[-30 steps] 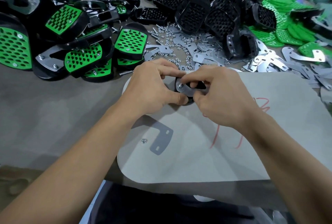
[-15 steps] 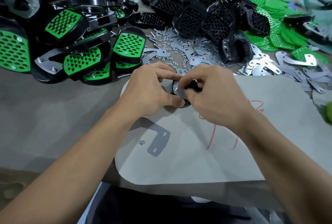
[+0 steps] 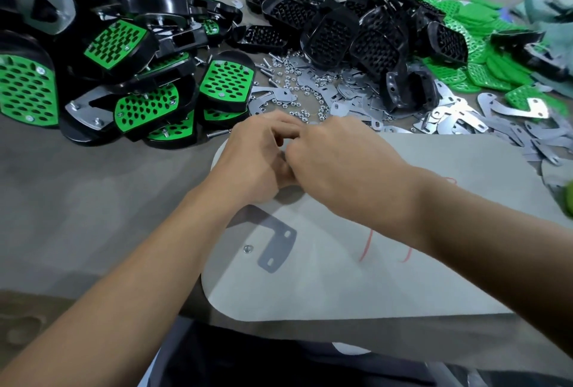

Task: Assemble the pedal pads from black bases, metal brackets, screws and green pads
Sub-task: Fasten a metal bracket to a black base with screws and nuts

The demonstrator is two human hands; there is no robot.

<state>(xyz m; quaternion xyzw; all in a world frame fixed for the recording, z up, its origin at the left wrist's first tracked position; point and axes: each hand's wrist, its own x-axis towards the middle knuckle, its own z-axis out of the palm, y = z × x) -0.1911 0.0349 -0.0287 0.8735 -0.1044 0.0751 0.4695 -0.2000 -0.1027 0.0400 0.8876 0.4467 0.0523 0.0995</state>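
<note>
Spanning the view, the desk [image 3: 77, 200] carries a pale sheet [image 3: 434, 278]. Far left, a heap of assembled pedal pads [image 3: 226, 82]; far centre, black bases [image 3: 335, 36]; far right, green pads [image 3: 465, 11]. Metal brackets [image 3: 449, 120] and screws [image 3: 288, 73] lie just behind the sheet. Left hand [image 3: 254, 160] and right hand [image 3: 344, 163] touch over the sheet, fingers curled; cannot tell what they grip. Loose bracket [image 3: 276, 244] and nut [image 3: 248, 248] lie on the sheet below the hands.

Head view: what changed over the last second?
The right hand slid left against the left hand, covering the bracket and black base that showed between the fingers before. Both hands stay on the spot. The loose bracket and nut on the sheet haven't moved.
</note>
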